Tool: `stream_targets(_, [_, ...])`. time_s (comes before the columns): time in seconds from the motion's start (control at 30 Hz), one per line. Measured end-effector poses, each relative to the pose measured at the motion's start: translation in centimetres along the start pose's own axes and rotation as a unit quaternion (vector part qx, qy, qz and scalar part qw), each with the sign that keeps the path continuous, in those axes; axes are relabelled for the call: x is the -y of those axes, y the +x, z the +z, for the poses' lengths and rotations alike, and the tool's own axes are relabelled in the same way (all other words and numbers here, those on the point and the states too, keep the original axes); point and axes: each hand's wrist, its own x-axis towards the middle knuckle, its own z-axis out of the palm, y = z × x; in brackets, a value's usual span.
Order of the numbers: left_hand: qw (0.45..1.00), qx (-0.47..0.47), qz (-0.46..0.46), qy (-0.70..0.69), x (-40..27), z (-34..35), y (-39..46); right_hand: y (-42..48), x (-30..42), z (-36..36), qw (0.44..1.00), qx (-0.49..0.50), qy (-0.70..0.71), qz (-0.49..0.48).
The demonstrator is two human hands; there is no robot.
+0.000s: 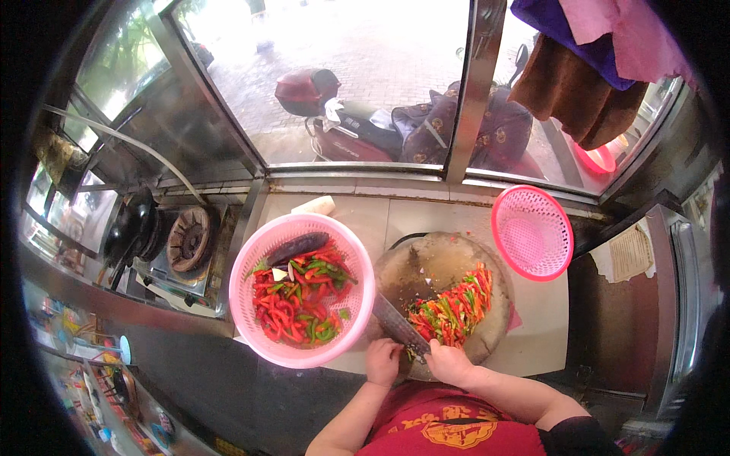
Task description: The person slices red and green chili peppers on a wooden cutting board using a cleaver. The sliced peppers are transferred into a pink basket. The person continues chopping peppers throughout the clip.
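Observation:
My right hand (449, 362) grips a cleaver (399, 325) close to my body, its dark blade slanting up and left over the round chopping board (410, 262). My left hand (384, 362) is beside the blade at the board's near left edge. Its fingers are bent, and whether they pinch anything is not clear. Small scraps lie between the two hands. A band of sliced red and green peppers (453, 310) is spread over the right half of the board. To the left, a pink plastic colander (239, 296) holds more cut peppers (285, 313), a dark eggplant (297, 248) and a white piece.
A smaller pink basket (530, 233) stands at the counter's back right. Behind the colander lies a pale cylindrical object (313, 205). A gas burner (189, 238) and black wok (137, 216) are at left. Cloths (582, 85) hang before the window; a scooter (365, 125) is outside.

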Motion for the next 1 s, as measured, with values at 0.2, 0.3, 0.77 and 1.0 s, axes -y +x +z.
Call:
stream_targets(0.2, [0.995, 0.053, -0.079, -0.005, -1.8, 0.1, 1.6, -1.0, -1.1, -2.1, 0.999, 0.006, -0.032, 0.017])
stream_targets(0.3, [0.991, 0.029, -0.111, -0.066, -1.1, 0.3, 0.8, -1.4, -0.7, -3.3, 0.999, 0.034, -0.038, 0.009])
stream_targets(0.77, [0.997, -0.023, -0.05, -0.062, 0.2, 0.9, -0.2, -1.4, -0.7, -4.0, 0.995, 0.099, 0.011, 0.022])
stream_targets(1.0, [0.999, -0.013, -0.021, -0.038, 0.1, 0.8, 0.0, -0.7, -0.7, -0.5, 0.998, 0.039, 0.044, 0.027])
